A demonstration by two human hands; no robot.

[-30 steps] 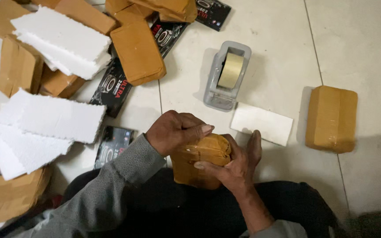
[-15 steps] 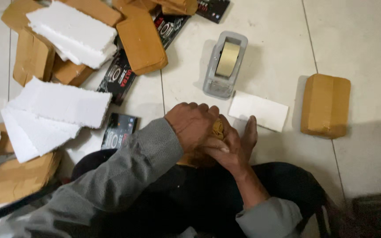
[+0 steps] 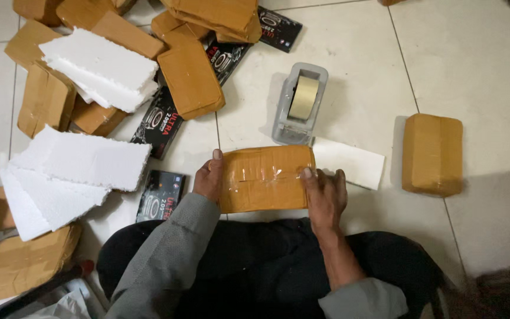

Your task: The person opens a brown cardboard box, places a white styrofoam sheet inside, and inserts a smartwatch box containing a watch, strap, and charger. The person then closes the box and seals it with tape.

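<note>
Fingers of both hands are closed around the short ends of a flat, rectangular parcel wrapped in brown paper and banded with clear tape (image 3: 265, 178). The left hand (image 3: 209, 180) clamps the left end with its thumb lying on top at the upper corner; the right hand (image 3: 324, 195) holds the right end, thumb tip pressed on the top face near the edge, the other fingers spread beside and under it.

Position: the parcel is held level in front of the person's lap, above the pale tiled floor (image 3: 491, 77), just this side of the grey tabletop tape dispenser with its tan roll (image 3: 300, 103).

Handling, judged: the faces look flat and the edges hold square, so it is probably stiff. The glossy tape band across the middle may be slick (the bare paper at the ends should give better friction). Weight cannot be read; a two-handed hold at the ends looks steady.

Surroundings: a white foam strip (image 3: 349, 163) lies just behind the right hand. A second brown wrapped parcel (image 3: 432, 153) sits well apart to the right. White foam slabs (image 3: 81, 159) and black printed boxes (image 3: 160, 196) lie at left.
</note>
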